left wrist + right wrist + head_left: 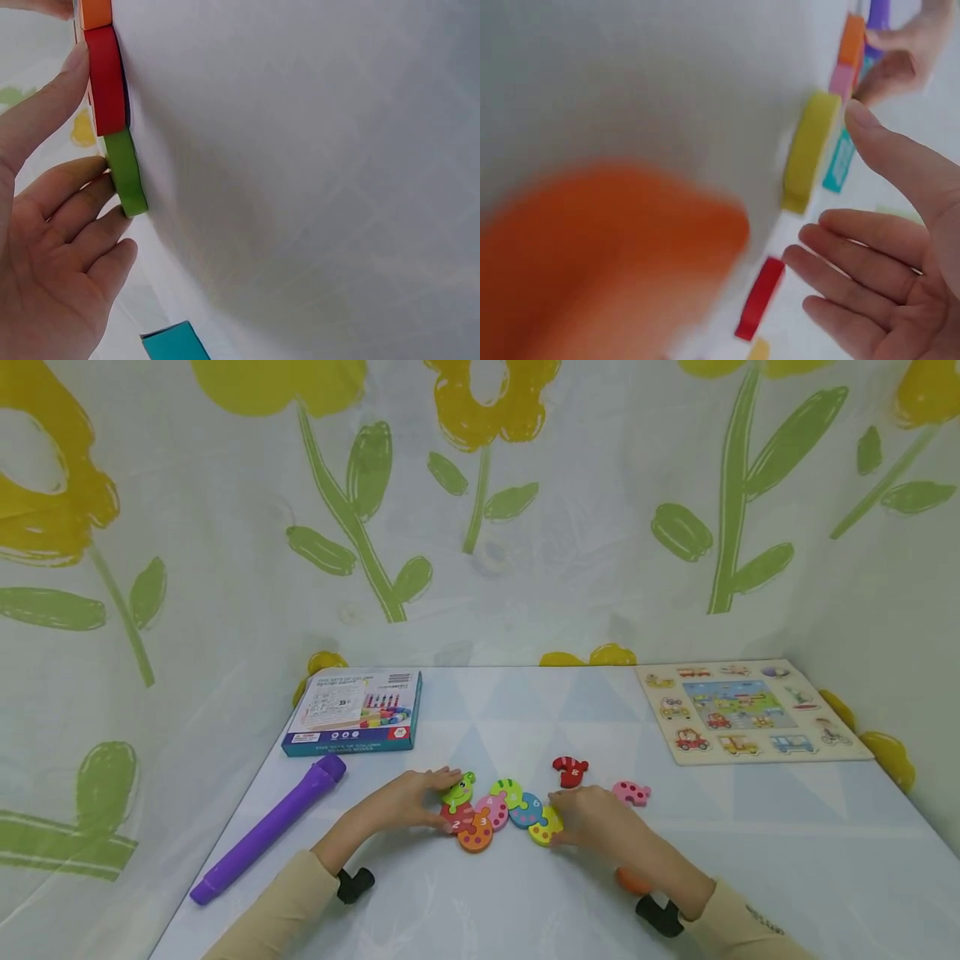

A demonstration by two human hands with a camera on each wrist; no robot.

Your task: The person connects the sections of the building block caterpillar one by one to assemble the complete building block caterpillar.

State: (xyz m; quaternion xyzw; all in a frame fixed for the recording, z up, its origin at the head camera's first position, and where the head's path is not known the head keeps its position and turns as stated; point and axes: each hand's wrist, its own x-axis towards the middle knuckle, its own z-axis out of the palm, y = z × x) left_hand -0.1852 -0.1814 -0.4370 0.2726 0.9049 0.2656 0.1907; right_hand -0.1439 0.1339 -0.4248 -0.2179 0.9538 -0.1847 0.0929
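A wooden caterpillar puzzle lies on the table, joined in a curved chain. Its green head piece [458,790] and red piece [455,817] marked 2 are at the left. Orange [476,833], pink [492,810], light green [507,793] and blue [527,810] pieces follow, then a yellow piece [546,827] at the right end. My left hand [408,799] rests its thumb against the red piece and its fingertips against the green head. My right hand [600,817] is at the yellow piece, thumb by its edge and fingers extended, as the right wrist view shows.
A loose red piece [571,772] marked 8, a pink dotted piece [632,792] and an orange piece [633,881] lie around my right hand. A purple tube [270,831] and a boxed set [352,710] are at left; a vehicle puzzle board [660,718] is back right.
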